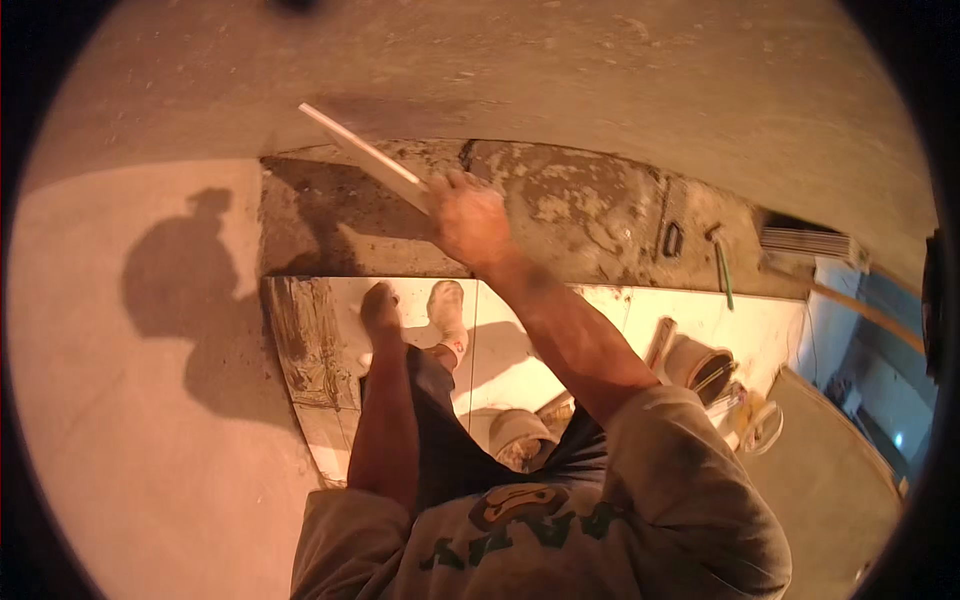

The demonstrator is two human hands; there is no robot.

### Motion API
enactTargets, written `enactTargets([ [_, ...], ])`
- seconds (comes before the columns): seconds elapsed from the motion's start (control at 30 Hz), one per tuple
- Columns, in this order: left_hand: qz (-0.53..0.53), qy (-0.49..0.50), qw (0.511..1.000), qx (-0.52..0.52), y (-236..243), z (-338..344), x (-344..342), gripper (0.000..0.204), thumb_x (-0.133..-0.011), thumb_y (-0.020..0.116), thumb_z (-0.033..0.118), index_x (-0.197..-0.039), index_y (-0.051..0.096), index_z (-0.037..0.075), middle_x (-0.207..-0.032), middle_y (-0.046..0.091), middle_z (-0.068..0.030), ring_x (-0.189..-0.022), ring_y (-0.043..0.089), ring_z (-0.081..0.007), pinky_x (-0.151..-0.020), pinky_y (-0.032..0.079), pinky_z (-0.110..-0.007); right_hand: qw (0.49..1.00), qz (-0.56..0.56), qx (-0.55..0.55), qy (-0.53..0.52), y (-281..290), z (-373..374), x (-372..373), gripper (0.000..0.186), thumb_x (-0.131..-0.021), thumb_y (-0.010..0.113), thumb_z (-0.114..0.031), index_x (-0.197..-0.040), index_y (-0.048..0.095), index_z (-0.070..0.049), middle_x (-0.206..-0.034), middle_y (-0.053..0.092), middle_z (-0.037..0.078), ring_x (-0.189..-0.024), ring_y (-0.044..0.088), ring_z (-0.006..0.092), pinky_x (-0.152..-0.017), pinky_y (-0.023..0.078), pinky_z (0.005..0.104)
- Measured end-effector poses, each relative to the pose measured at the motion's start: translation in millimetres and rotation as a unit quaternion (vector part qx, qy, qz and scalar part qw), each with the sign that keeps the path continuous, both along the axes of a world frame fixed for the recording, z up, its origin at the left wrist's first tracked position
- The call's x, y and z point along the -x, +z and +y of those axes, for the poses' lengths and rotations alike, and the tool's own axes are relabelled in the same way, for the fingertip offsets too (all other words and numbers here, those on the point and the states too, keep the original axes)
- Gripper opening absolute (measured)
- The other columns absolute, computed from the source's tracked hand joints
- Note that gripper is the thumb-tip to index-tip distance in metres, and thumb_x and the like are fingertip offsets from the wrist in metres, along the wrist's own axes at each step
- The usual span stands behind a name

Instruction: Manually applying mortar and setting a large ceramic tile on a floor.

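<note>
My right hand grips a thin, long white piece, perhaps a tile seen nearly edge-on, held slanting over the rough, mortar-stained floor strip beside the bare wall. My left hand hangs low above the laid white tiles, near my socked foot; its fingers are blurred, and I cannot make out whether it holds anything. A dirty, mortar-smeared patch lies at the left end of the tiles.
A green-handled hammer and black tool lie on the rough strip. A tile stack and wooden batten are at right. Two buckets stand on the tiles. My shadow falls on the left wall.
</note>
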State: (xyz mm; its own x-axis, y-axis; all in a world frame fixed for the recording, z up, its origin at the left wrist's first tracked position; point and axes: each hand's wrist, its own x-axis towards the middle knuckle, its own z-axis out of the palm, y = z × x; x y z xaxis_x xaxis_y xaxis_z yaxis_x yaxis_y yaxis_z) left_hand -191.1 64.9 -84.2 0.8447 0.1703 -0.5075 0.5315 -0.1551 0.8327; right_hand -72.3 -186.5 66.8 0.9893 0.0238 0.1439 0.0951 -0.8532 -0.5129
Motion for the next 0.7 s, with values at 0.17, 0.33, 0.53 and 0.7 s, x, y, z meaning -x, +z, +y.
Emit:
enactTargets([
  [0.17, 0.117, 0.126, 0.985, 0.018, -90.3, -83.6, -44.8, 0.027, -0.094, 0.055, 0.026, -0.112, 0.063, 0.008, -0.099, 0.062, -0.0052, -0.089, 0.062, -0.0183, -0.069, 0.045, -0.033, 0.992, -0.086, 0.01, 0.089, 5.4, -49.2, 35.4, 0.02, -0.071, 0.065, -0.007, -0.09, 0.058, -0.007, -0.078, 0.055, 0.009, -0.07, 0.059, 0.0289, -0.055, 0.049, 0.0384],
  [0.33, 0.109, 0.251, 0.948, 0.163, -167.2, -119.7, -58.2, 0.032, -0.096, 0.049, 0.028, -0.115, 0.062, 0.007, -0.107, 0.062, -0.0078, -0.096, 0.061, -0.0227, -0.077, 0.045, -0.038, 0.989, -0.096, 0.058, 0.096, -7.9, -104.9, 80.4, 0.029, -0.065, 0.068, -0.004, -0.092, 0.058, 0.0, -0.075, 0.05, 0.009, -0.065, 0.055, 0.0256, -0.052, 0.046, 0.0371],
  [0.53, 0.066, 0.333, 0.883, 0.324, -218.4, -142.6, -67.5, 0.038, -0.098, 0.041, 0.03, -0.118, 0.062, 0.005, -0.117, 0.062, -0.0108, -0.104, 0.059, -0.0279, -0.087, 0.046, -0.044, 0.968, -0.204, 0.05, 0.135, -35.0, -168.0, 112.4, 0.032, -0.071, 0.074, -0.007, -0.097, 0.058, 0.002, -0.072, 0.045, 0.009, -0.057, 0.044, 0.0225, -0.048, 0.038, 0.0357],
  [0.7, 0.06, 0.318, 0.896, 0.304, -220.5, -152.7, -74.1, 0.044, -0.1, 0.038, 0.037, -0.126, 0.056, 0.005, -0.126, 0.059, -0.0123, -0.112, 0.057, -0.0306, -0.095, 0.047, -0.047, 0.984, -0.172, 0.051, -0.005, -56.3, -217.3, 145.8, 0.016, -0.085, 0.063, -0.012, -0.094, 0.058, 0.0, -0.075, 0.048, 0.012, -0.066, 0.049, 0.0305, -0.059, 0.044, 0.0387],
])
